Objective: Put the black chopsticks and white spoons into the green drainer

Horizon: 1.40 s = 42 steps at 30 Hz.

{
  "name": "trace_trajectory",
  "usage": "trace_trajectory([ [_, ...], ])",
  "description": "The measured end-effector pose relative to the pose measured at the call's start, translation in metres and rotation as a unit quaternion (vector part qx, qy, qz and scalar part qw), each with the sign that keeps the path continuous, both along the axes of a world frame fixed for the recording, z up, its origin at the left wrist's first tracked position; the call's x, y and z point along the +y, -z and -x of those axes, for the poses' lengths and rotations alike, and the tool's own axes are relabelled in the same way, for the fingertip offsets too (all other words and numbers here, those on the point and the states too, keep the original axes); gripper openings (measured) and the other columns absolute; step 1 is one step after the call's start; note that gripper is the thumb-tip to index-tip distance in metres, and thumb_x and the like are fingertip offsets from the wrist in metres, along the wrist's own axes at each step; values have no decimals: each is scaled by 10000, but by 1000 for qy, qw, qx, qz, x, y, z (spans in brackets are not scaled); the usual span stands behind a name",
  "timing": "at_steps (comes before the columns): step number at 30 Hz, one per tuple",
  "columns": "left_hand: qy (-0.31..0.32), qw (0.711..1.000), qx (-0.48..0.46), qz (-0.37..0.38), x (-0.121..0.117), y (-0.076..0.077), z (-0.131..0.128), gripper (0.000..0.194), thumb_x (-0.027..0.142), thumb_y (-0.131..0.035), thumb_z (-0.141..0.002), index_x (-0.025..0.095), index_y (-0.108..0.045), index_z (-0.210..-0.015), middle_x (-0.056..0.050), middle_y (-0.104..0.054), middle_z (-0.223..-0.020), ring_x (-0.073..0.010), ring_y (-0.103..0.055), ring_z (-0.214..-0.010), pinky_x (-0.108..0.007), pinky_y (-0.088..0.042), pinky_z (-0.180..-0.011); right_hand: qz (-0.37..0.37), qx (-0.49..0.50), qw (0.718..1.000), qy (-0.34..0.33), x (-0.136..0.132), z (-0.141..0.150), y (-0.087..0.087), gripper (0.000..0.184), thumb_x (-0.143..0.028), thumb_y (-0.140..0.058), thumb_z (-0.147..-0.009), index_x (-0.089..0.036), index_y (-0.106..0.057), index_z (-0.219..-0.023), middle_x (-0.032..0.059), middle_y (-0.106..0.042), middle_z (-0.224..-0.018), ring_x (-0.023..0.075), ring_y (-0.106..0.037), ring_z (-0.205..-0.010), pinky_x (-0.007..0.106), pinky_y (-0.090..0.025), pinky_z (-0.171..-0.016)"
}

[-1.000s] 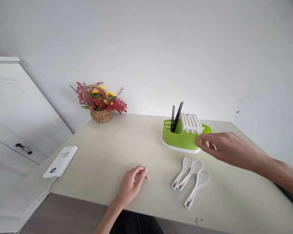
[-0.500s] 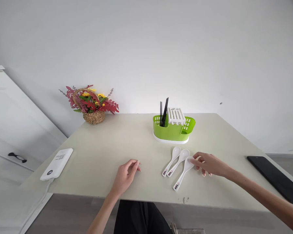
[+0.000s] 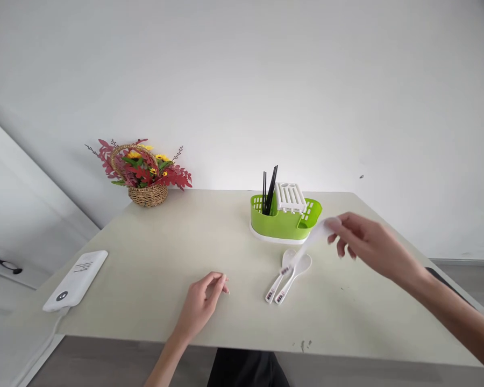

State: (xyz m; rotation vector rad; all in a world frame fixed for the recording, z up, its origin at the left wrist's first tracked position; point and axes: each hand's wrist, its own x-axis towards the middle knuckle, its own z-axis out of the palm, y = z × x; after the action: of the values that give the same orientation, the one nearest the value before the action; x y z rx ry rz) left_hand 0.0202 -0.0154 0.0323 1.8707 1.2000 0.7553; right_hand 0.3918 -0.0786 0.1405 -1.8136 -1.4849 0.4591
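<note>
My right hand [image 3: 357, 239] pinches a white spoon [image 3: 312, 238] by its bowl, holding it in the air with the handle pointing down and left. The raised spoon is slightly blurred. Below it, two more white spoons [image 3: 293, 277] lie side by side on the table, handles towards me with small labels on the ends. Just behind stands a green cutlery holder [image 3: 280, 228] on a white base, with black chopsticks [image 3: 271, 192] upright in its left compartment and a slotted white rack [image 3: 291, 198] in the middle. My left hand [image 3: 205, 298] rests loosely closed on the table, holding nothing visible.
A wicker basket of artificial flowers [image 3: 147, 194] stands at the back left of the table [image 3: 177, 236]. At the left edge lies a white power bank [image 3: 76, 282] with a cable. A black phone [image 3: 447, 285], partly hidden by my right forearm, is at the right.
My right hand has lifted the nearest spoon off the table and moved it up towards the holder. My left hand remains resting on the table. The view has shifted slightly.
</note>
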Motion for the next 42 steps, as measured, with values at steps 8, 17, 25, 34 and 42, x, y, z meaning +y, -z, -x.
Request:
trace_trajectory([
  [8, 9, 1000, -7, 13, 2, 5, 3, 391, 539, -492, -1039, 228, -685, -901, -27, -732, -823, -141, -536, -579, -235, -307, -467, -249, -245, 931, 109, 48, 47, -46, 329, -489, -442, -1059, -260, -676, -1087, 38, -788, -881, 174, -704, -678, 299, -446, -609],
  [17, 20, 1000, 12, 13, 3, 13, 7, 356, 492, -438, -1073, 245, -662, -948, -26, -734, -878, -167, -639, -723, -221, -353, -502, -354, -468, 810, 22, 108, 55, -13, 127, -253, -599, -1018, -210, -717, -996, -6, -757, -776, 134, -644, -660, 262, -338, -553],
  [25, 34, 999, 13, 11, 4, 17, 8, 328, 456, -429, -1084, 255, -653, -954, -25, -725, -898, -168, -668, -810, -210, -415, -545, -349, -509, 785, -52, 116, 61, 23, 90, -134, -647, -961, -196, -688, -1012, 70, -773, -1135, 264, -682, -1077, 403, -478, -928],
  [34, 56, 998, 15, -4, 5, 19, 10, 287, 429, -437, -1087, 262, -636, -966, -4, -719, -897, -158, -677, -874, -188, -454, -569, -282, -505, 814, -46, 116, 60, 38, 88, -140, -625, -968, -196, -667, -1020, 137, -683, -1326, 327, -587, -1273, 514, -461, -1066],
  [42, 47, 999, 18, 14, 4, 16, 9, 301, 436, -439, -1086, 259, -652, -968, -18, -720, -906, -165, -669, -843, -202, -436, -566, -260, -440, 858, -44, 109, 65, 37, 75, -207, -588, -1001, -195, -641, -1051, 157, -616, -1400, 348, -511, -1379, 572, -405, -1156],
])
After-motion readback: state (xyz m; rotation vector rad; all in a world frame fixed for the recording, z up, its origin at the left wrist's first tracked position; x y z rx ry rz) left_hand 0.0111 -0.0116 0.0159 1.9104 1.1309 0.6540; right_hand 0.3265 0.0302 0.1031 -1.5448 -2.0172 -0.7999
